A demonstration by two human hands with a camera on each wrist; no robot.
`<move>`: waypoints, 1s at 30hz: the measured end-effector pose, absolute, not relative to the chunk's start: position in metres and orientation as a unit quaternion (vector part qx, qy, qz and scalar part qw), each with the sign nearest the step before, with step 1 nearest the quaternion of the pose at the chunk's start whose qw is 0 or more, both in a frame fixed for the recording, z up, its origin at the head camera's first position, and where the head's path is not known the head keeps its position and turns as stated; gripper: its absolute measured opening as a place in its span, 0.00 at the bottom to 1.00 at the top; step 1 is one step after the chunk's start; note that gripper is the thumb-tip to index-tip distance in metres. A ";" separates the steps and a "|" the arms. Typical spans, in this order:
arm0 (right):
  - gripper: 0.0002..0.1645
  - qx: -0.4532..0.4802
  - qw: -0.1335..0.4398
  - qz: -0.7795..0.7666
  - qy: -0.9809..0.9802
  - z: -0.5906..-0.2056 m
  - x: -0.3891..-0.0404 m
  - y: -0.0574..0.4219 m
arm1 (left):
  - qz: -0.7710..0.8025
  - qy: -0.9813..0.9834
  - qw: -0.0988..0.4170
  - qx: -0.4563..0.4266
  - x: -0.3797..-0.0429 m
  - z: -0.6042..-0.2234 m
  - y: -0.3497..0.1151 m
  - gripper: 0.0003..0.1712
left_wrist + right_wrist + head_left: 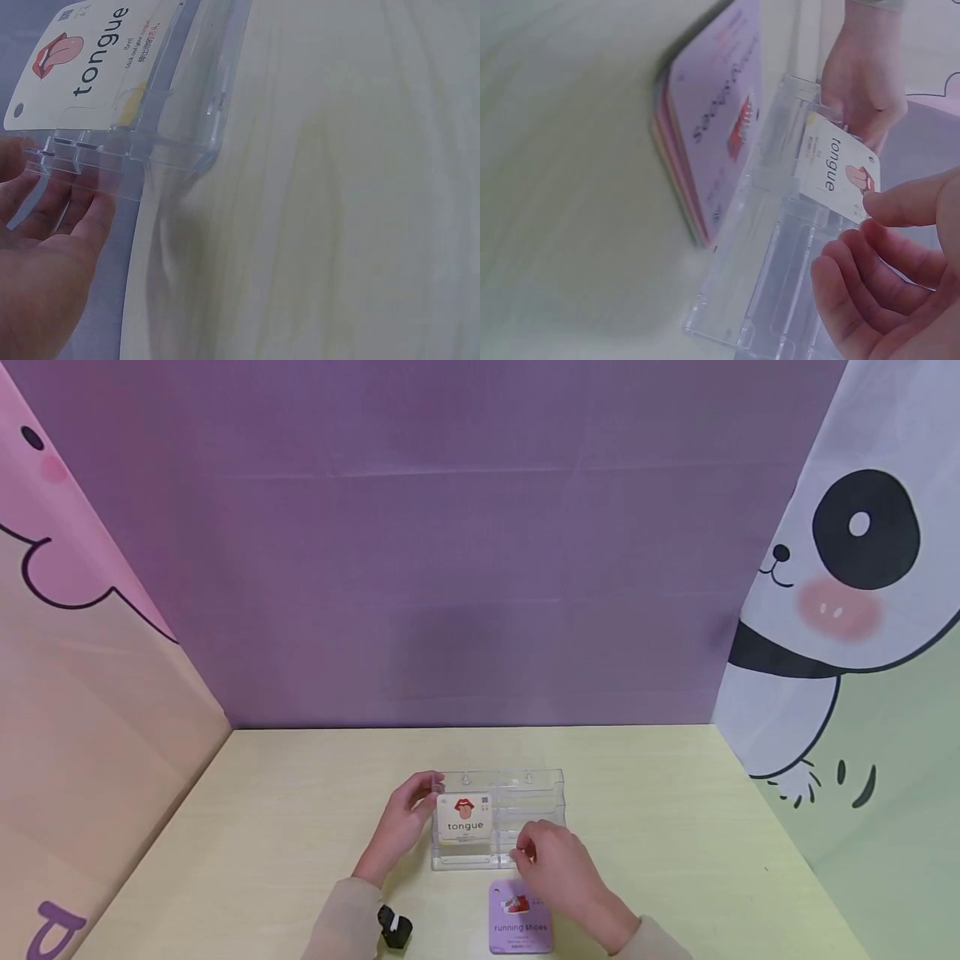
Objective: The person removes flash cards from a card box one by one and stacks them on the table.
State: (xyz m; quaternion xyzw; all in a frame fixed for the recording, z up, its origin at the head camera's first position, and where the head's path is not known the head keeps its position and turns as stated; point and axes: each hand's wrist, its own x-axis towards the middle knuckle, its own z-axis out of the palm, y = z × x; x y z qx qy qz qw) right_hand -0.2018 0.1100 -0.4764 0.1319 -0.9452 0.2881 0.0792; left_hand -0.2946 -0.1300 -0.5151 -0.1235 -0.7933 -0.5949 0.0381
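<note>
A clear plastic card holder (529, 817) with tiered pockets stands on the table. A white card with a mouth picture and the word "tongue" (464, 817) sits in its left column. My left hand (402, 823) grips the holder's left side, thumb in front and fingers behind. Over the holder's lower right part is my right hand (561, 867), its fingers loosely bent with nothing between them. A stack of cards (520, 935), topped by a purple "running shoes" card, lies on the table just below the right hand. In the right wrist view the stack's layered edge (676, 166) shows.
A small black object (395, 928) with a white patch lies beside the left sleeve. The pale wood table (300, 810) meets a purple back cloth (465, 568). Printed cartoon panels stand at the left and right sides.
</note>
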 end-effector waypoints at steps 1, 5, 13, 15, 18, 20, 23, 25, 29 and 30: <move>0.09 0.132 0.082 0.287 -0.945 -0.476 -0.202 0.110 | -0.594 -0.794 0.038 -0.123 -0.295 -0.515 -0.130 0.18; 0.10 0.132 0.101 0.285 -0.944 -0.474 -0.204 0.110 | -0.595 -0.794 0.035 -0.121 -0.295 -0.516 -0.130 0.18; 0.09 0.127 0.131 0.300 -0.936 -0.469 -0.207 0.108 | -0.600 -0.790 0.037 -0.124 -0.295 -0.516 -0.131 0.18; 0.07 0.124 0.140 0.303 -0.934 -0.468 -0.208 0.108 | -0.600 -0.790 0.036 -0.124 -0.295 -0.516 -0.131 0.18; 0.06 0.125 0.156 0.310 -0.930 -0.467 -0.211 0.107 | -0.599 -0.791 0.033 -0.124 -0.295 -0.516 -0.130 0.18; 0.06 0.126 0.168 0.316 -0.925 -0.466 -0.213 0.107 | -0.600 -0.790 0.032 -0.123 -0.295 -0.515 -0.130 0.18; 0.07 0.129 0.184 0.326 -0.918 -0.465 -0.215 0.106 | -0.602 -0.789 0.031 -0.123 -0.294 -0.513 -0.130 0.18; 0.07 0.130 0.193 0.333 -0.914 -0.465 -0.216 0.105 | -0.603 -0.788 0.031 -0.123 -0.294 -0.513 -0.130 0.18; 0.07 0.135 0.206 0.341 -0.907 -0.465 -0.219 0.102 | -0.603 -0.787 0.031 -0.122 -0.295 -0.514 -0.130 0.18; 0.07 0.136 0.208 0.342 -0.906 -0.465 -0.220 0.101 | -0.604 -0.787 0.031 -0.122 -0.295 -0.515 -0.130 0.18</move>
